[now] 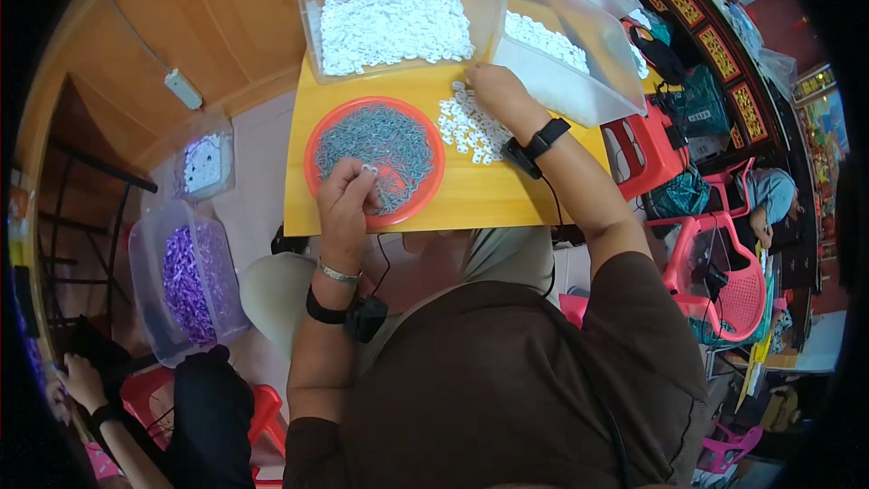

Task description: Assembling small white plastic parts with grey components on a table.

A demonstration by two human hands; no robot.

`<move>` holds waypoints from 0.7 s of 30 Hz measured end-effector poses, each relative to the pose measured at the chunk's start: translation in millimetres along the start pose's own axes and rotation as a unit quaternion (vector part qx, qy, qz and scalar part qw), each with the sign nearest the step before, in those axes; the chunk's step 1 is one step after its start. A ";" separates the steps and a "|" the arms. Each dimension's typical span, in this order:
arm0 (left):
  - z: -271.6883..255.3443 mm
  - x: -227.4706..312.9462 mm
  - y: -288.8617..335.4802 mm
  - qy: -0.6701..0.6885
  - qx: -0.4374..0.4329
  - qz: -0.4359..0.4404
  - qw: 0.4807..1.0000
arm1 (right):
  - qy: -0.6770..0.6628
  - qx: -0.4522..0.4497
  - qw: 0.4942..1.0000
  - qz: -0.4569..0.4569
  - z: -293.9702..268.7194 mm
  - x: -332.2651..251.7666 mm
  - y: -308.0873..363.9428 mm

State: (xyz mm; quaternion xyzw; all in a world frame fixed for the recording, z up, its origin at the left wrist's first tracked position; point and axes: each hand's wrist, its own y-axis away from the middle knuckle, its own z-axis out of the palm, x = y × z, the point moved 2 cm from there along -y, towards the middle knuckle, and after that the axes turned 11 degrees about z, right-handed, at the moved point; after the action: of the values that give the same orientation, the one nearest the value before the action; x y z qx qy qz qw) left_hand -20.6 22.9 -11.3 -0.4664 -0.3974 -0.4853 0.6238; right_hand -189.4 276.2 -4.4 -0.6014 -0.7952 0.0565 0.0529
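My left hand (346, 204) is over the near edge of a round red plate (438, 158). Its thumb and fingers pinch a small white piece (368, 168). Many small grey metal pieces (376, 131), too fine for their kind to be told, fill the plate. To its right, small flat white pieces (472, 133) with holes lie scattered on the yellow tabletop (525, 204). At the far end of this scatter is my right hand (500, 91), fingers drawn together near the bins. What its fingertips hold, if anything, cannot be made out.
Clear plastic bins (493, 0) of white pieces stand along the table's far side. On the floor at left are a clear tub (145, 254) of purple pieces and a smaller box (208, 163). Another person's hand (83, 382) shows lower left; pink chairs (742, 281) stand right.
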 end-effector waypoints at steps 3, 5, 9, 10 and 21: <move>-3.5 2.9 -1.1 0.008 0.007 0.000 1.000 | 0.040 -0.016 0.999 0.016 12.9 -8.0 -9.5; -6.5 3.2 -2.0 0.005 0.012 0.006 1.000 | 0.041 -0.010 0.999 0.005 12.3 -10.1 -13.2; -7.5 4.5 -2.2 0.032 0.025 0.012 0.999 | 0.030 0.007 1.000 -0.003 9.4 -9.4 -16.0; -7.1 5.9 -2.3 0.033 0.020 0.015 0.999 | 0.027 0.002 1.000 0.014 11.7 -8.1 -17.8; -10.3 6.2 -1.9 0.050 -0.006 -0.007 0.999 | -0.640 -0.222 0.734 0.047 -43.6 -75.4 29.7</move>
State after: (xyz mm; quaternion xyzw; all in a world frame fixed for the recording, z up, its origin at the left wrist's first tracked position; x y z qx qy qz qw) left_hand -20.6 11.3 -7.6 -0.4427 -0.3662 -0.5143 0.6367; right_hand -134.1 212.8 32.9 -0.4542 -0.6018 0.2529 -0.6063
